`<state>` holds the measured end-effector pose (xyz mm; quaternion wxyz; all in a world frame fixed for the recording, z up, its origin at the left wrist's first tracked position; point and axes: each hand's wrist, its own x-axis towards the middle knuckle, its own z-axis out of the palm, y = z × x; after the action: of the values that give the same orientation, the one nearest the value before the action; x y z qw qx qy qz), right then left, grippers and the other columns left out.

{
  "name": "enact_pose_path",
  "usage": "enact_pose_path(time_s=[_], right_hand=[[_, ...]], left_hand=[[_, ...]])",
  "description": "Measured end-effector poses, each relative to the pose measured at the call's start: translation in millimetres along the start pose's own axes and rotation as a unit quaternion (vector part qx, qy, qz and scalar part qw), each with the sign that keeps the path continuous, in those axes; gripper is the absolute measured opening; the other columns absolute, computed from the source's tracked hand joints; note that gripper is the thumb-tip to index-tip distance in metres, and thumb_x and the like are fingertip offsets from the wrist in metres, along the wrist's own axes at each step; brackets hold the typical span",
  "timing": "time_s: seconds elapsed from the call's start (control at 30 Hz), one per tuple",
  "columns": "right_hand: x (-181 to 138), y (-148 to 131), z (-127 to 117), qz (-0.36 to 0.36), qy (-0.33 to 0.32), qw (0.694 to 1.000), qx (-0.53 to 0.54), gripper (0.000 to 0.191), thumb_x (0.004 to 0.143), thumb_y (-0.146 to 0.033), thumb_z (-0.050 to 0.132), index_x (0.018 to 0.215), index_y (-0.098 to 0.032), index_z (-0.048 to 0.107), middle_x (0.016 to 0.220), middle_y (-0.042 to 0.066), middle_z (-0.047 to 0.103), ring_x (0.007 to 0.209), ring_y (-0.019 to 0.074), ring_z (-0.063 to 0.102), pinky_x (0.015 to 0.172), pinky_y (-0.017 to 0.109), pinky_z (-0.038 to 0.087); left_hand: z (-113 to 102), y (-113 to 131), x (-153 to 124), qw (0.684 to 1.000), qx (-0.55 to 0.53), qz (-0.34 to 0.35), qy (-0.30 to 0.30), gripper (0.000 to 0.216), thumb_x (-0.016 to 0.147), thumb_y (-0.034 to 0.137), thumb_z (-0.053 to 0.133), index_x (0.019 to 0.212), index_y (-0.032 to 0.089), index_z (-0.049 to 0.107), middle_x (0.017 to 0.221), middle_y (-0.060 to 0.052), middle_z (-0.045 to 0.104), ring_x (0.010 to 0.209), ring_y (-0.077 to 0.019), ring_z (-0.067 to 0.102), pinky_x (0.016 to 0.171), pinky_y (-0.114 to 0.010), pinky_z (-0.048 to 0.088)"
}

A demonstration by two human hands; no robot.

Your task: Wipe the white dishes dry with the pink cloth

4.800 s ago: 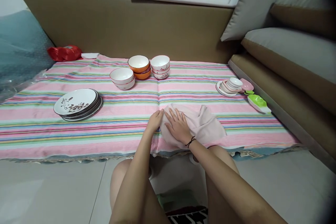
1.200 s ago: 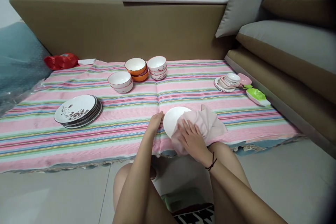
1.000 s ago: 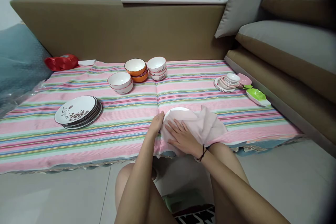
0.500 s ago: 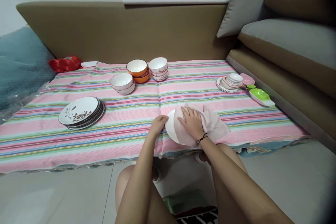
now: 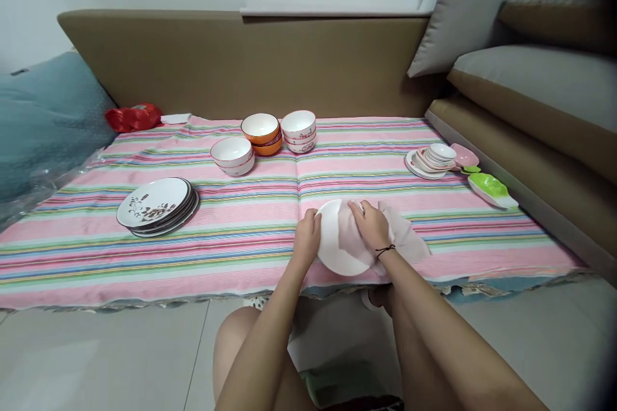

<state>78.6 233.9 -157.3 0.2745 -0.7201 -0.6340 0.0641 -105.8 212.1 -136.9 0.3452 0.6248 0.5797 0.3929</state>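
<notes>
A white plate (image 5: 332, 250) lies near the front edge of the striped cloth (image 5: 241, 225). My left hand (image 5: 307, 239) grips its left rim, fingers curled around the edge. My right hand (image 5: 372, 226) presses a pale pink rag (image 5: 407, 241) onto the plate's right half, fingers bent over the fabric. The rest of the rag trails off to the right of the plate.
A stack of patterned plates (image 5: 157, 207) sits at the left. Stacked white bowls (image 5: 232, 155), orange bowls (image 5: 261, 133) and more white bowls (image 5: 299, 129) stand behind. Small dishes (image 5: 434, 159) and a green dish (image 5: 491, 189) lie right. Sofa cushions (image 5: 530, 90) border the right.
My right hand has kept sliding the rag over the plate, uncovering more of its left side. My left hand stays on the rim. The view has shifted slightly.
</notes>
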Motion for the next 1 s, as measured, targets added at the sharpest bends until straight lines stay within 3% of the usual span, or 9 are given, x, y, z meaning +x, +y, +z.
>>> enact_pose_path(time_s=[0.13,0.23,0.33,0.47,0.57,0.63,0.73,0.87,1.0], right_hand=[[5.1,9.9,-5.9,-0.006,0.041,0.992,0.12,0.05,0.096,-0.05,0.026,0.066,-0.02,0.051,0.062,0.003,0.058,0.059,0.0165,0.049,0.061,0.027,0.031],[10.3,1.3,-10.6,-0.029,0.069,0.985,0.156,0.043,0.097,-0.044,0.027,0.073,-0.02,0.053,0.065,0.002,0.058,0.059,0.0165,0.048,0.059,0.027,0.032],[14.6,-22.0,-10.2,-0.117,0.055,0.981,0.147,0.036,0.098,-0.037,0.028,0.085,-0.019,0.057,0.074,0.004,0.061,0.067,0.0175,0.052,0.063,0.028,0.036],[14.2,-52.6,1.3,-0.276,0.037,0.958,0.069,0.029,0.097,-0.032,0.034,0.102,-0.018,0.059,0.101,0.008,0.064,0.096,0.0228,0.052,0.085,0.036,0.037],[12.9,-60.2,9.6,-0.32,0.012,0.945,0.058,0.027,0.096,-0.033,0.037,0.11,-0.019,0.056,0.115,0.009,0.06,0.109,0.0234,0.047,0.097,0.04,0.03],[15.1,-57.3,10.7,-0.306,0.007,0.95,0.057,0.028,0.096,-0.037,0.038,0.11,-0.02,0.056,0.112,0.009,0.061,0.106,0.0232,0.049,0.095,0.039,0.031],[23.5,-45.2,5.1,-0.252,0.001,0.967,0.049,0.033,0.096,-0.042,0.036,0.093,-0.018,0.058,0.088,0.007,0.063,0.085,0.021,0.053,0.076,0.032,0.036],[37.3,-25.5,-6.7,-0.146,0.0,0.987,0.066,0.044,0.096,-0.045,0.032,0.062,-0.02,0.046,0.057,0.001,0.05,0.054,0.0148,0.043,0.055,0.027,0.026],[44.5,-17.9,-11.0,-0.1,0.011,0.991,0.086,0.047,0.096,-0.042,0.032,0.054,-0.021,0.036,0.047,-0.002,0.037,0.046,0.0127,0.032,0.05,0.027,0.021]], left_hand=[[-1.0,10.4,4.4,0.997,-0.05,0.061,0.019,0.021,0.093,0.03,0.039,0.09,0.021,0.057,0.088,-0.003,0.065,0.082,-0.0175,0.059,0.072,-0.026,0.04],[-3.0,14.2,11.3,0.992,-0.1,0.069,0.044,0.02,0.091,0.031,0.044,0.088,0.02,0.06,0.09,-0.003,0.066,0.088,-0.0174,0.059,0.078,-0.026,0.041],[-2.9,14.3,17.0,0.986,-0.145,0.058,0.053,0.019,0.089,0.032,0.048,0.087,0.019,0.06,0.086,-0.002,0.064,0.085,-0.0166,0.058,0.077,-0.025,0.041],[-0.7,13.0,19.6,0.988,-0.131,0.048,0.07,0.025,0.091,0.035,0.043,0.075,0.019,0.052,0.068,0.002,0.051,0.066,-0.0125,0.048,0.063,-0.023,0.036],[0.8,14.1,20.0,0.992,-0.095,0.028,0.079,0.032,0.092,0.038,0.042,0.068,0.018,0.049,0.061,0.004,0.044,0.06,-0.0115,0.042,0.058,-0.023,0.032],[1.4,16.3,20.4,0.993,-0.091,0.014,0.075,0.033,0.092,0.041,0.042,0.071,0.018,0.054,0.062,0.003,0.048,0.059,-0.0116,0.043,0.057,-0.024,0.031],[0.9,20.6,21.3,0.995,-0.079,-0.007,0.063,0.031,0.089,0.043,0.046,0.079,0.018,0.062,0.06,0.003,0.051,0.056,-0.0117,0.045,0.055,-0.024,0.03],[-5.3,26.0,23.7,0.998,-0.045,0.001,0.037,0.024,0.089,0.035,0.046,0.089,0.021,0.066,0.066,0.001,0.061,0.057,-0.0129,0.051,0.054,-0.023,0.033],[-13.0,26.4,28.7,0.999,-0.033,0.017,0.035,0.024,0.089,0.031,0.043,0.089,0.022,0.066,0.082,-0.001,0.068,0.064,-0.0141,0.057,0.058,-0.024,0.038]])
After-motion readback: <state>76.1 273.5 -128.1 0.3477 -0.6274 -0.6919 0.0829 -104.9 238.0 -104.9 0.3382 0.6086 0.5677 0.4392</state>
